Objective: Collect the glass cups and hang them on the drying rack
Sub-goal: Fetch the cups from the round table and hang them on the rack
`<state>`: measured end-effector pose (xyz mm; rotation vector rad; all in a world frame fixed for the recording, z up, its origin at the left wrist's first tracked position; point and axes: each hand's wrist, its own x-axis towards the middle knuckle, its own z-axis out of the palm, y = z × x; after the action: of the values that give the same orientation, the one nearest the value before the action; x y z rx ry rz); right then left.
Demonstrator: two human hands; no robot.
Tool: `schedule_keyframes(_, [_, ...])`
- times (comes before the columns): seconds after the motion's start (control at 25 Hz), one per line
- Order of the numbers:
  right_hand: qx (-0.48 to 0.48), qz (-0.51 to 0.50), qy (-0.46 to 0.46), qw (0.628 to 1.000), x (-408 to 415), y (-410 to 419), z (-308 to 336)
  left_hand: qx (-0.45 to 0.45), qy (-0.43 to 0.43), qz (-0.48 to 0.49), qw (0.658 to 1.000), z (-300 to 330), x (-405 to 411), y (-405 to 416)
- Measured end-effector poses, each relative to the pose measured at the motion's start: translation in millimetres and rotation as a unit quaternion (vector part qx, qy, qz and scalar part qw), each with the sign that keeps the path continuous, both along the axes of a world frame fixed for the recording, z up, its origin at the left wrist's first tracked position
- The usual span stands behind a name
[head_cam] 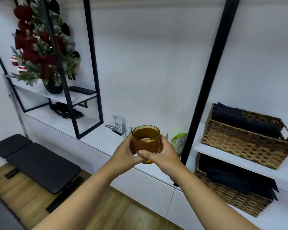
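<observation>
While both curl close, left hand (123, 154), right hand (163, 155), amber glass cup (145, 138) gripped.

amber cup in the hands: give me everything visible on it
The cup is amber, see-through glass, round and straight-walled, upright with its open rim up. It is held in the air before the white counter. The left hand and right hand wrap its sides, fingers meeting across its lower front. Its base is hidden.
</observation>
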<state>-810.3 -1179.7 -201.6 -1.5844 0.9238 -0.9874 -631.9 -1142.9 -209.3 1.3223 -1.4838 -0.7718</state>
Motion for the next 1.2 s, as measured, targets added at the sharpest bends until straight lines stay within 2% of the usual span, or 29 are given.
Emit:
schedule_keyframes(0.32, [0.097,0.106,-0.063,0.988,60,-119,-15,-0.017,0.004,0.063,0.998,-8,60,-94])
schedule_keyframes(0.72, [0.302,0.173,-0.128,0.929,144,-267,-32,-0.028,0.012,0.141,0.99,12,124,-222])
schedule_keyframes(0.96, [0.336,0.193,-0.207,0.898,192,-309,-37,-0.021,0.035,0.14,0.989,16,160,-272])
schedule_keyframes(1.2, [0.359,0.135,-0.312,0.869,243,-361,-46,0.018,0.061,0.076,0.995,6,211,-335])
